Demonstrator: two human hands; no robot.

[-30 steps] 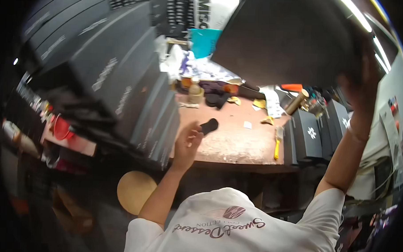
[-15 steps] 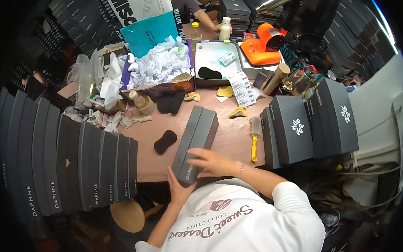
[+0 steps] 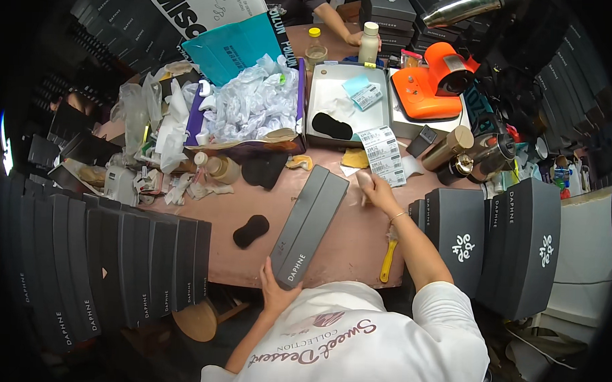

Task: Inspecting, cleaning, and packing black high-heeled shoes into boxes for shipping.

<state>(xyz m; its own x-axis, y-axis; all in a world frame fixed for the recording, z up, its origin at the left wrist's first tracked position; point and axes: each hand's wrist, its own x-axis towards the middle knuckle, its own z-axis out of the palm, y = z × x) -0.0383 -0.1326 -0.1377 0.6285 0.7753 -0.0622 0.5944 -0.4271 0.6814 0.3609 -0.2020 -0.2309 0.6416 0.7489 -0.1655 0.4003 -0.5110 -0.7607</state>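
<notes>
A long dark grey shoebox (image 3: 313, 221) lies slantwise on the pinkish tabletop, its lid on. My left hand (image 3: 279, 294) grips its near end, thumb along the left side and fingers around the corner. My right hand (image 3: 377, 192) is off the box, reaching to the right of its far end. Its fingers are bent together, and what is in or under them is hidden. Just beyond that hand lies a strip of white printed labels (image 3: 386, 160). A black hourglass-shaped pad (image 3: 251, 231) rests left of the box.
Grey shoeboxes stand in rows at left (image 3: 132, 252) and right (image 3: 453, 230). A yellow-handled brush (image 3: 388, 260) lies near the right row. Behind are a purple box of crumpled paper (image 3: 248, 101), a white tray (image 3: 318, 90) and an orange device (image 3: 427, 87). Another person's hand (image 3: 354, 39) is at the back.
My right hand has left the shoebox and moved away to the right, where a yellow piece was lying. My left hand keeps its hold on the near end. The view has shifted slightly.
</notes>
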